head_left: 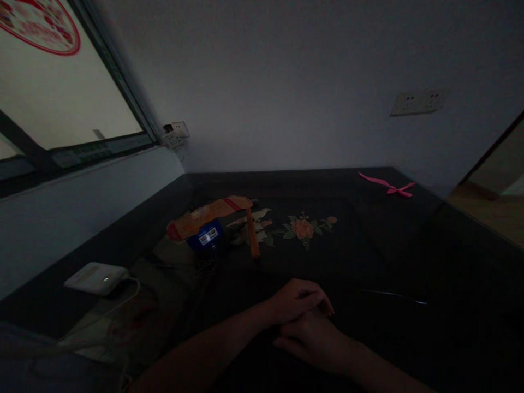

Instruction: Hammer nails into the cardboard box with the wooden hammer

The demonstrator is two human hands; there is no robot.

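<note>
Left hand (pixel 297 300) is being rested over right hand (pixel 317 338), near table (pixel 388 338) edge, likely for support. No object is being shown in either grip; finger closure underneath can't be told. Orange-brown stick (pixel 252 234) is being kept ahead-left of the hands, nearest, its far end meeting the orange-and-red packet (pixel 216 210). Packet is being propped across the labelled blue bowl (pixel 207 236), which seems to be holding it up off the glossy top. White power bank (pixel 97 278) is being left far left, cable (pixel 133 295) attached, probably for charging. Pink ribbon (pixel 397 190) is being left far right, well apart.
</note>
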